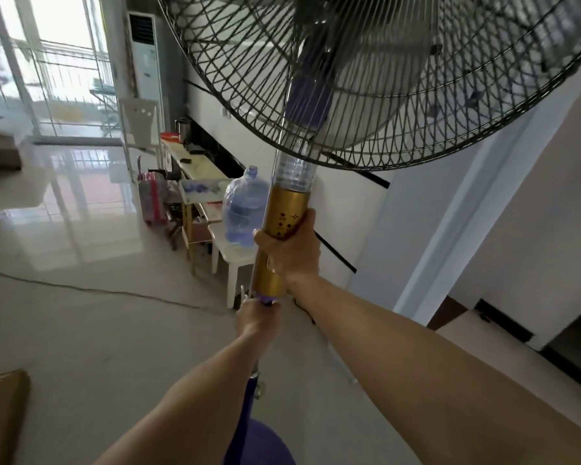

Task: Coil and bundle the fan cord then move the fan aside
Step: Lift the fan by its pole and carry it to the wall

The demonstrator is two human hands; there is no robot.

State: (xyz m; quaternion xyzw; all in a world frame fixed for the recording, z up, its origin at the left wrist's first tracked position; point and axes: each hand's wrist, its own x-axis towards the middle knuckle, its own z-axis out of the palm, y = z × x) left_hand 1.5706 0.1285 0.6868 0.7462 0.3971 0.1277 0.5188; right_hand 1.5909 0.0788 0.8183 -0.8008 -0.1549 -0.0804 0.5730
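head view: right hand (291, 253) wrapped tight round the gold control column (284, 226) of the standing fan (366, 78), fingers curled behind it, thumb on the near side. left hand (255, 318) closed lower down on the pole (252, 397), just under the gold section where the purple collar starts. two grips stacked like this look meant to steady and steer a top-heavy fan, so the moving step seems to be in hand. purple base (265, 444) barely shows at the bottom edge, can't tell if it's off the floor (81, 330).

cord: a thin cable (81, 289) trails loose across the floor toward the fan. can't tell if it's the fan cord; if so, the coiling isn't done.

in the way: white stool (235, 260) with a big water jug (244, 213) on it sits just beyond the pole, a long low table (195, 166) runs along the wall behind, pink bag (151, 199) beside its end. grille hangs close to the wall and doorway on the right, so swinging it there risks a knock. open floor is on the left.
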